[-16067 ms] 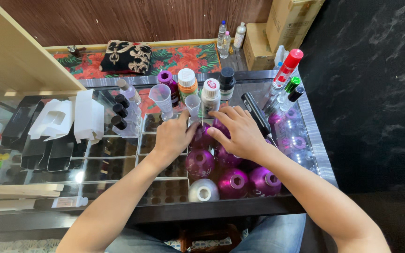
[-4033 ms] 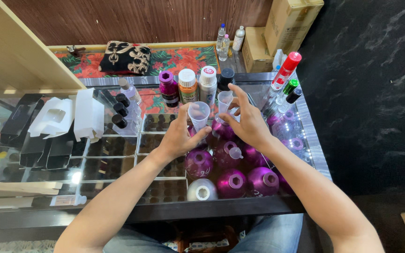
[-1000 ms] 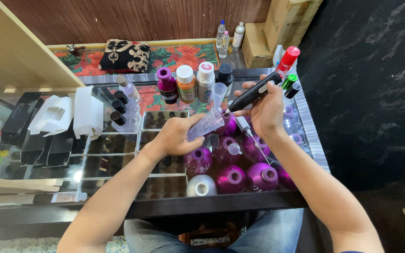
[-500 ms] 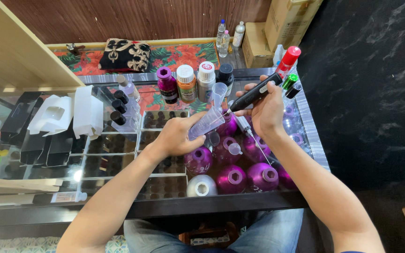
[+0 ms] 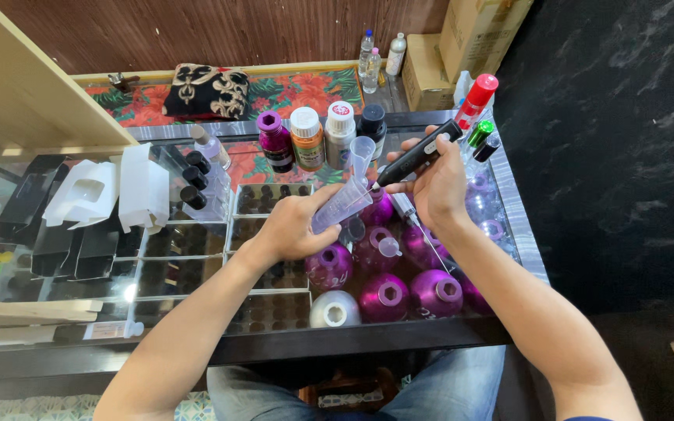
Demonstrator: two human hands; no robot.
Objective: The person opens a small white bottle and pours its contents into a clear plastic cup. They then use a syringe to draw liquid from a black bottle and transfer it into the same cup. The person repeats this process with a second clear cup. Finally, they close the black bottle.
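**Clear cup and black tool held over a glass counter**

A clear plastic measuring cup [image 5: 346,196] is held tilted above the middle of the counter, its mouth raised toward the far side. The left hand [image 5: 294,226] wraps it from below, fingers curled closed around its lower part. The right hand [image 5: 437,187] grips a slim black tool [image 5: 417,155] with fingers closed tight about it; the tool's lower tip points at the cup's side, just beside it.

Directly under both hands stand round purple bottles [image 5: 384,292] and one silver bottle [image 5: 335,309], clustered close together. Behind the cup stands a row of capped bottles [image 5: 306,138], purple, orange and white. To the right a red-capped spray can [image 5: 476,100] rises near the counter's edge.

All this rests on a glass display counter [image 5: 196,257] with compartment trays beneath the pane. White folded cartons [image 5: 143,185] lie at the left. Beyond the counter a floral mat [image 5: 306,87] carries a dark patterned cushion [image 5: 208,90], against a wooden wall [image 5: 196,31]. A dark marbled floor [image 5: 610,156] runs along the right.
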